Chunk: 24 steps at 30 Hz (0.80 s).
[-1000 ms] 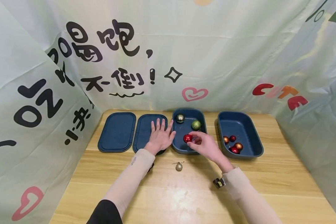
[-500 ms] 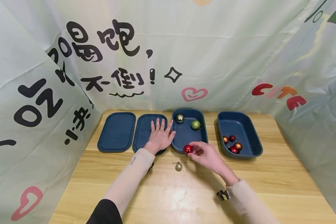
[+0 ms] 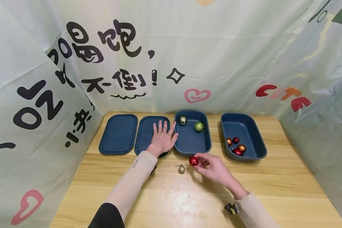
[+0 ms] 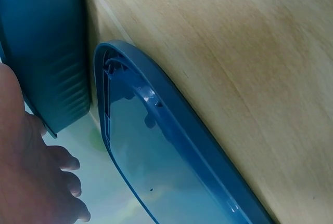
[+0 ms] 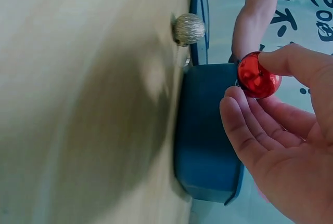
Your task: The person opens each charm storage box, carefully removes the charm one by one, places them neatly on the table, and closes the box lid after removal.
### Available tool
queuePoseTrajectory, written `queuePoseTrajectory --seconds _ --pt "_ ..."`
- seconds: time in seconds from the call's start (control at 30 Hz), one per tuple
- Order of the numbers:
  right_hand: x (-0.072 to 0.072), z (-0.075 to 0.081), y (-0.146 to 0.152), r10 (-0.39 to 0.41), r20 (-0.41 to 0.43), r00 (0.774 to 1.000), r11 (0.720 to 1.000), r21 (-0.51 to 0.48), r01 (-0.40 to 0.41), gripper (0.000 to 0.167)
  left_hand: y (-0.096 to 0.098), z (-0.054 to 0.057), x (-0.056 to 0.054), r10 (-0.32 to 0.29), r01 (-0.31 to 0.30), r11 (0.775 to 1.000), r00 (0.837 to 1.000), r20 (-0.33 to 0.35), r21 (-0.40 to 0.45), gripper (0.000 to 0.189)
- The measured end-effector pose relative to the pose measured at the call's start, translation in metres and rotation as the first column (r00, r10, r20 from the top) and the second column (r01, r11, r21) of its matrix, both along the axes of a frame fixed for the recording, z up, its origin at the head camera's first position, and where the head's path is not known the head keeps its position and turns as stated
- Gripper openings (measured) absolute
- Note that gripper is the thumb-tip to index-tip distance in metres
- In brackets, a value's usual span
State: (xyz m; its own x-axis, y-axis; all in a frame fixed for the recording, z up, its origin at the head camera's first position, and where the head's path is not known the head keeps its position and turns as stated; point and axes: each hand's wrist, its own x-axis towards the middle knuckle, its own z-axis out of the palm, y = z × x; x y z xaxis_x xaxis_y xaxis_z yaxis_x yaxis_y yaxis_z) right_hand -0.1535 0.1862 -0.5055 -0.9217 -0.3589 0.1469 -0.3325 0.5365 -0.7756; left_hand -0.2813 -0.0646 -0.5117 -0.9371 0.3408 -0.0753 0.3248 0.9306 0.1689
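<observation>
Between thumb and fingers my right hand [image 3: 213, 168] pinches a shiny red Christmas ball [image 3: 193, 161], just in front of the middle blue box [image 3: 192, 143]. The right wrist view shows the red ball [image 5: 260, 78] held above the wooden table. A small gold ornament [image 3: 181, 169] lies on the table to the left of the red ball. My left hand [image 3: 162, 140] has its fingers spread over a blue lid [image 3: 144, 136], with its thumb at the middle box's left rim. Inside that box are a shiny gold ball [image 3: 182, 120] and a glittery green ball [image 3: 199, 126].
The right blue box [image 3: 250, 142] holds several small balls, red and copper, near its front left corner. A second blue lid [image 3: 118, 134] lies at the far left of the table [image 3: 171, 202]. Printed cloth [image 3: 231, 63] hangs close behind and at both sides.
My right hand has carried the red ball from over the middle box toward me, past its front rim. My left hand has stayed in place.
</observation>
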Motion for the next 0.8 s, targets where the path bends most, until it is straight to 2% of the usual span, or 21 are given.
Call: queuePoseTrajectory --seconds 0.47,0.8 --pt "0.010 -0.025 0.007 0.043 0.032 0.999 0.998 0.041 -0.045 0.034 0.000 0.000 0.000 0.007 -0.007 1.000 1.000 0.011 0.008 0.065" --pt "0.012 -0.030 0.009 0.051 0.029 0.998 0.996 0.066 -0.053 0.034 -0.001 -0.001 -0.001 0.004 -0.004 1.000 1.000 0.002 -0.001 0.065"
